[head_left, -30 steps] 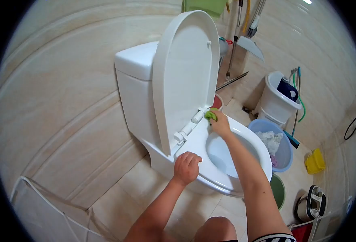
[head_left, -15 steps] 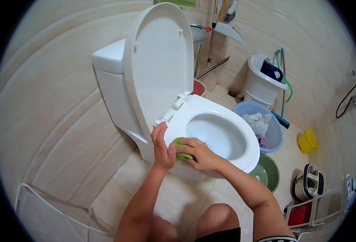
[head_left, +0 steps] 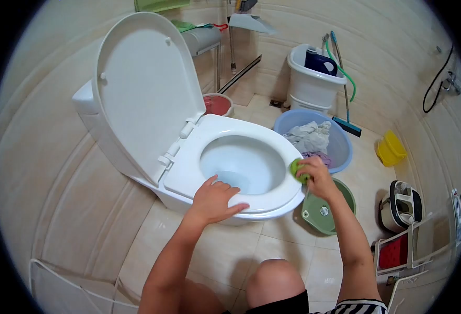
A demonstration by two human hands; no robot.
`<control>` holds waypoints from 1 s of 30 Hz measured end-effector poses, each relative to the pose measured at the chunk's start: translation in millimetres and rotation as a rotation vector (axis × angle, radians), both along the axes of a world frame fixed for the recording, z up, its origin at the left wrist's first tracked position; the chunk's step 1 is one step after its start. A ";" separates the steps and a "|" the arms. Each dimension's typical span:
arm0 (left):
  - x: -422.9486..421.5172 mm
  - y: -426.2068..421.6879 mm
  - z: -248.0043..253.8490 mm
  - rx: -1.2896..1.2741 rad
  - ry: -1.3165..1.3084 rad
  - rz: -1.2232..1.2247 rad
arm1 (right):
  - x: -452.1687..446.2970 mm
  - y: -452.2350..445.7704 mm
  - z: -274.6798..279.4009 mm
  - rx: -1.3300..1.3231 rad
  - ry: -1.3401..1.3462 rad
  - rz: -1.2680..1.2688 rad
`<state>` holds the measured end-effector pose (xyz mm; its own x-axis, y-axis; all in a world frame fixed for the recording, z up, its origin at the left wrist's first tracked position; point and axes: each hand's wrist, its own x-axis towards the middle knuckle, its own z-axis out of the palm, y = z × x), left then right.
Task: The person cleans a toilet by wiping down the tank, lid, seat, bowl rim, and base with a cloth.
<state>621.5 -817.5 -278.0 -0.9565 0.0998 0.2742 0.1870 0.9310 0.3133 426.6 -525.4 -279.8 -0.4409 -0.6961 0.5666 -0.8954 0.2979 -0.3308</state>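
A white toilet stands before me with its lid raised against the tank and its seat lying down over the bowl. My right hand grips a green sponge or cloth against the front rim of the seat; its exact kind is partly hidden by the fingers. My left hand rests on the near side of the seat, fingers spread and holding nothing, with the fingertips toward the bowl opening.
Beyond the toilet's front are a green basin, a blue basin with cloths, and a white tub. A squeegee broom leans there. On the right are a yellow bucket, a trash bin and a rack.
My right hand has carried the green sponge or cloth from the seat's hinge-side near corner to its front rim. My left hand has come down flat onto the seat. The view has shifted right.
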 end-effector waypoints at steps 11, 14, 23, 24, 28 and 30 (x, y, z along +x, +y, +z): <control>1.5 0.3 1.4 -0.160 0.017 -0.104 | 34.4 31.2 -6.7 -0.682 -0.456 -0.179; 1.4 2.3 -0.5 -0.161 0.050 -0.101 | 61.3 11.0 3.6 -0.310 -0.306 -0.025; 2.8 5.6 -4.8 -0.162 0.148 -0.070 | -38.9 -45.2 3.3 0.063 -0.034 -0.076; 2.1 6.0 -7.8 -0.157 0.146 -0.072 | -45.4 -51.2 3.7 0.015 -0.071 -0.061; 4.9 2.7 -7.8 -0.113 0.209 -0.070 | -35.7 -47.1 7.0 0.091 -0.123 -0.110; 3.0 3.0 -8.2 -0.110 0.194 -0.052 | 4.2 -25.1 10.1 0.193 -0.043 -0.138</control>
